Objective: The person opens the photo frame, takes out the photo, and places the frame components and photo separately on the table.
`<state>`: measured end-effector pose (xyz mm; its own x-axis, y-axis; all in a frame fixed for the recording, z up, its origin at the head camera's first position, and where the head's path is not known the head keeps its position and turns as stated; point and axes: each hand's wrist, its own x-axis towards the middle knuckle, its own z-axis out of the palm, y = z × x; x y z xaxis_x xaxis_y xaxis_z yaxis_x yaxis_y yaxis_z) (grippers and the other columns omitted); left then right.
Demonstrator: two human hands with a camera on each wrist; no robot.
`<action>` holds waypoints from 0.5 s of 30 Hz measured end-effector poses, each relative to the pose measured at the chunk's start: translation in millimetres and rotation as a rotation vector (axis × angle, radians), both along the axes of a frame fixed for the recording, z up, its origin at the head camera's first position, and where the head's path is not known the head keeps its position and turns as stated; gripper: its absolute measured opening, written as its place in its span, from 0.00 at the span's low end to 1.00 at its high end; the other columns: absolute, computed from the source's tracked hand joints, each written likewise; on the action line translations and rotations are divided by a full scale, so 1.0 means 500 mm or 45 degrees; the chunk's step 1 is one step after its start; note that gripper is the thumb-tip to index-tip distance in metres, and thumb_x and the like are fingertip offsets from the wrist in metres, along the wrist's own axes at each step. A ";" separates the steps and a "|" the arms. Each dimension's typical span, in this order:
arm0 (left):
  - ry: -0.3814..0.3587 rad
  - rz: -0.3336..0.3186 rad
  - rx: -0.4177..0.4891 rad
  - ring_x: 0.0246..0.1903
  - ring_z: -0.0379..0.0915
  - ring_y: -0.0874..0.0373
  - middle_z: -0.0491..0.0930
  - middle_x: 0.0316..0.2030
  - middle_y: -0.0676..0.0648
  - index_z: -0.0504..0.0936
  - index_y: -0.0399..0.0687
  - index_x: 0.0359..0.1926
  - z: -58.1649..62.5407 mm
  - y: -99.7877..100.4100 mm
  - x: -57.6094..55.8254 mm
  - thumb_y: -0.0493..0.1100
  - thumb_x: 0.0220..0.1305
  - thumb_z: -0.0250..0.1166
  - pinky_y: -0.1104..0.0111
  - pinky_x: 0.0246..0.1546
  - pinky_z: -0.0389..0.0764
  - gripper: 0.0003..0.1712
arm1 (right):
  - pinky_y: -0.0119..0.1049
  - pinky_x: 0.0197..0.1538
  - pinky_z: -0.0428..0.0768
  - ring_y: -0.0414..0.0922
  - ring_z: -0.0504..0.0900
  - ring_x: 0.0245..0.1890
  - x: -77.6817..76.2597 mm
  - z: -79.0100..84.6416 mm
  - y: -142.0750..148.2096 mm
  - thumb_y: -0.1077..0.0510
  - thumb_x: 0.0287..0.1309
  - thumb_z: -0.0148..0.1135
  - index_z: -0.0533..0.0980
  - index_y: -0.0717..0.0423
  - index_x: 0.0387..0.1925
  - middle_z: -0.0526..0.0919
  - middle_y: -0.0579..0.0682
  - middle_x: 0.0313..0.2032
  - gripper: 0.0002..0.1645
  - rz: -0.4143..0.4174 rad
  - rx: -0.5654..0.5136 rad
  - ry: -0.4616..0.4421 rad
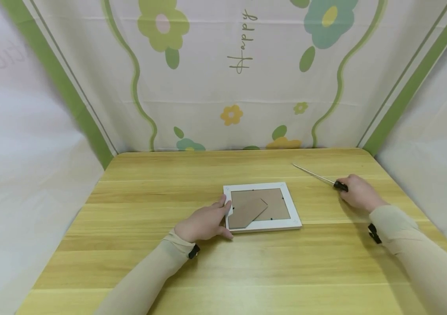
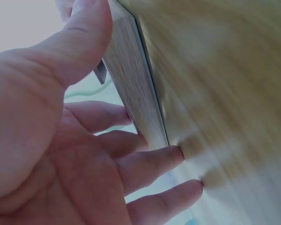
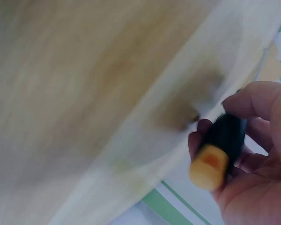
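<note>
A white picture frame [image 1: 293,214] lies face down on the table, showing its brown backing board [image 1: 278,203] and a brown easel stand [image 1: 243,214] lying slantwise across it. Small black tabs sit along the backing's edges. At the frame's left end rests my left hand [image 1: 203,222], fingers spread along the side and thumb by the near corner. In the left wrist view its fingers [image 2: 150,166] look fairly straight, some touching the tabletop. Off to the right, my right hand [image 1: 359,192] grips the black handle of a screwdriver [image 1: 314,174], its long thin shaft pointing to the far left. The handle's end is yellow-orange [image 3: 208,168].
The wooden table [image 1: 148,192] reaches back to a flowered cloth [image 1: 203,87] hanging behind it. White cloth hangs at the left [image 1: 22,153] and right sides. A dark strap piece [image 1: 193,251] shows at each wrist.
</note>
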<state>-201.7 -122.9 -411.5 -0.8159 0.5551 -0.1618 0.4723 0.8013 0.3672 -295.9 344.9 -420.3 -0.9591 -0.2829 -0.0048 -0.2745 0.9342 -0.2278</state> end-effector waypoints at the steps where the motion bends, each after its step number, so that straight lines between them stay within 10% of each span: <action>1: 0.001 -0.001 0.000 0.70 0.55 0.39 0.47 0.74 0.31 0.55 0.35 0.75 -0.001 0.000 0.000 0.60 0.58 0.71 0.53 0.66 0.64 0.56 | 0.65 0.46 0.75 0.69 0.77 0.41 0.002 0.001 0.002 0.67 0.57 0.58 0.69 0.80 0.59 0.73 0.79 0.44 0.30 -0.006 -0.006 -0.001; 15: 0.003 0.000 -0.003 0.70 0.55 0.40 0.47 0.74 0.33 0.56 0.36 0.75 -0.005 -0.001 -0.003 0.59 0.57 0.71 0.54 0.66 0.64 0.56 | 0.52 0.35 0.77 0.59 0.80 0.31 0.081 0.054 -0.013 0.52 0.70 0.59 0.76 0.71 0.55 0.82 0.69 0.40 0.25 0.010 -0.120 0.117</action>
